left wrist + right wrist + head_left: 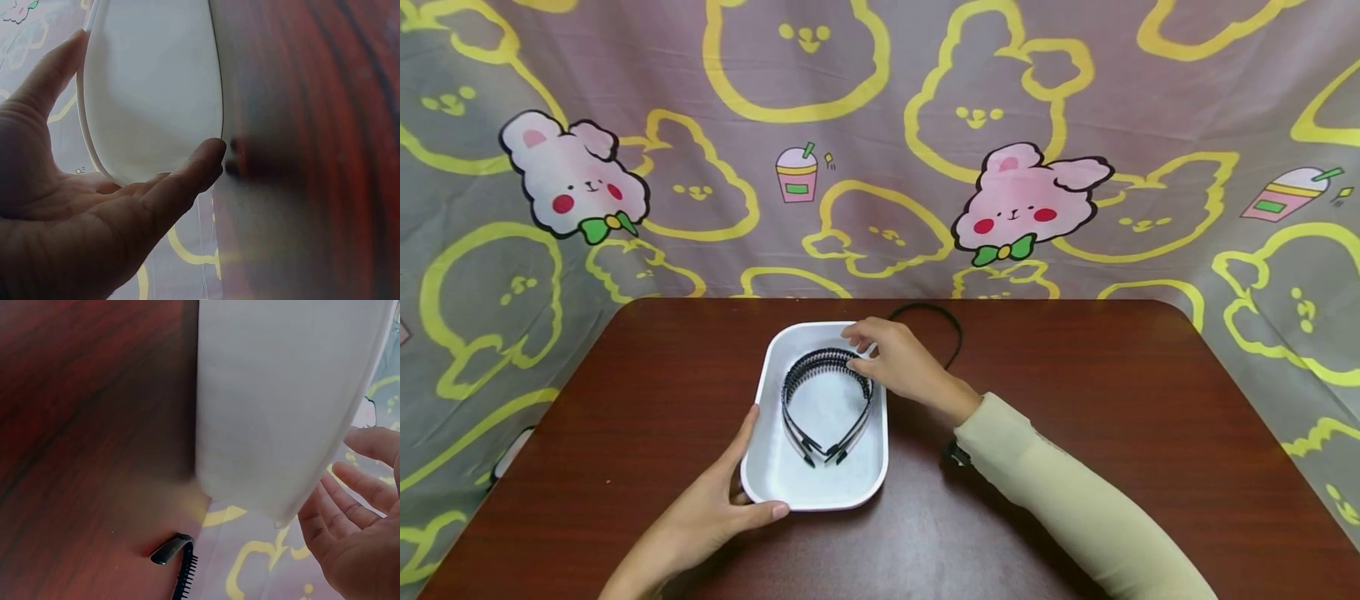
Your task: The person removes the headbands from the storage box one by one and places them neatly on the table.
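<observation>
A white rectangular tray stands on the table, with nested black toothed headbands lying in it, their tips toward the near end. My left hand grips the tray's near left corner, thumb at the front rim and fingers along the left side. Seen from the left wrist, the fingers press the tray's outer wall. Over the far right rim reaches my right hand, fingers loosely bent and thumb tip close over the headbands. The right wrist view shows these fingers spread beside the rim, holding nothing.
Behind the right hand, another black headband lies on the brown table; its toothed end shows in the right wrist view. A curtain with rabbit prints hangs round the table's back and sides.
</observation>
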Demonstrator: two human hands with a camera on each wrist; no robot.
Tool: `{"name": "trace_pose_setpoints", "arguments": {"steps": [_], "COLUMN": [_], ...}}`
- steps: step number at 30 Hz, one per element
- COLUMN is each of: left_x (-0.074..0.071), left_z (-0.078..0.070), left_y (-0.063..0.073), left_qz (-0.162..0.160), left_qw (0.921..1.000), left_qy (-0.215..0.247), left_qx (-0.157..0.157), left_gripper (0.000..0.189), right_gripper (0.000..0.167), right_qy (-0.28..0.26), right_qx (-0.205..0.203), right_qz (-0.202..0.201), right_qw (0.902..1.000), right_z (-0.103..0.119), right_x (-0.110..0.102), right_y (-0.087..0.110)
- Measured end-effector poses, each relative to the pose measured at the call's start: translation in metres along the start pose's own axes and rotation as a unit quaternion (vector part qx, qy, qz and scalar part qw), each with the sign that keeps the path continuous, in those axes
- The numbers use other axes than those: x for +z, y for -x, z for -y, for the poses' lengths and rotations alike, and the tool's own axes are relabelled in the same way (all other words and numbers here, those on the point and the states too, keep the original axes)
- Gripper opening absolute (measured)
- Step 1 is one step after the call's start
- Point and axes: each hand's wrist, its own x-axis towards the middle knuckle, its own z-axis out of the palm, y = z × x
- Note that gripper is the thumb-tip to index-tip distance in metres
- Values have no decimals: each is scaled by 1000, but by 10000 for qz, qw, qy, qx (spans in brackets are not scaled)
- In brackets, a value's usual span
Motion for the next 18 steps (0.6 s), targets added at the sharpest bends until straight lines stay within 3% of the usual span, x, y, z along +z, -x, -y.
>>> {"name": "trace_pose_setpoints", "arguments": {"steps": [10,18], "left_x": [0,-1], "left_z": [0,-1], "left_y": [0,0], "left_qz": [-55,-49], "left_qw": [10000,9998], "left_qy": [-9,-135], "left_qx": [1,-100], "left_gripper": [126,126], "right_gripper": [33,29], "right_qy": [347,776], "right_qx": [30,-181], "right_qz": [168,351], "right_qw": [9993,9962], "right_z": [-8,-10], "right_x": [8,11], "right_y": [-12,-20]}}
